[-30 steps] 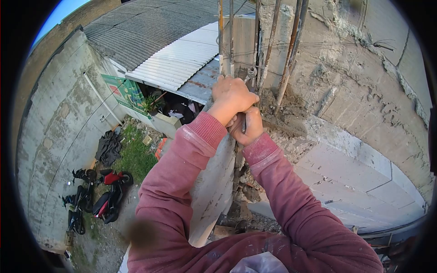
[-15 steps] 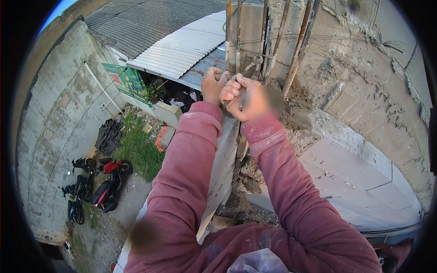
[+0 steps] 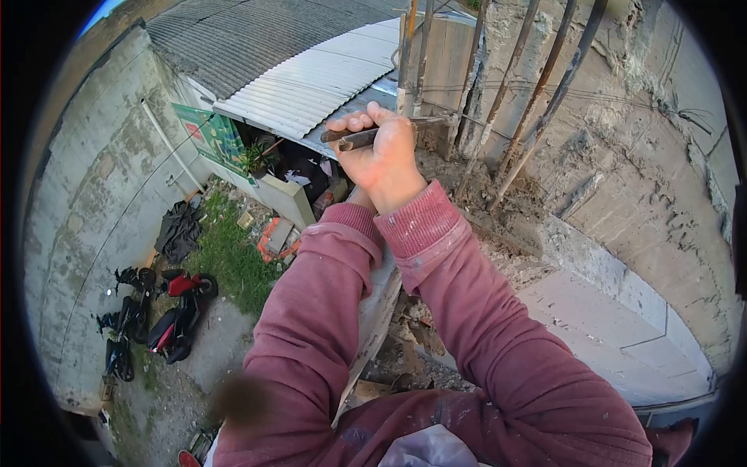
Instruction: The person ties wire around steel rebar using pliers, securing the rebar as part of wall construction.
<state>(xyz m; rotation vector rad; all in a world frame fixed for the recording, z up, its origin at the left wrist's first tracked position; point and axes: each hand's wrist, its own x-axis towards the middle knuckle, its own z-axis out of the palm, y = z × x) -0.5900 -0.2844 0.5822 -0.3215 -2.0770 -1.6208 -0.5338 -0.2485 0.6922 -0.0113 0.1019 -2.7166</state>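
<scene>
Fingers of the right hand (image 3: 387,156) are clenched round a pair of dark metal handles (image 3: 359,137), which lie nearly level and stick out to the left past the fist. What sits at the working end of that tool I cannot make out; it runs in toward the rusty rebar (image 3: 498,86) rising from the broken concrete ledge (image 3: 537,233), where thin tie wire (image 3: 459,117) crosses the bars. The left hand (image 3: 356,198) is almost wholly hidden behind the right wrist and its red sleeve (image 3: 436,257), so whether it grips anything cannot be told; only a sliver shows below the right fist. The rebar tops are cut off by the upper edge of the view. Below the ledge, far down, parked motorbikes (image 3: 167,319) stand on bare ground beside a patch of grass (image 3: 226,257), and a corrugated roof (image 3: 311,86) covers a shed whose inside is too dark to read.
</scene>
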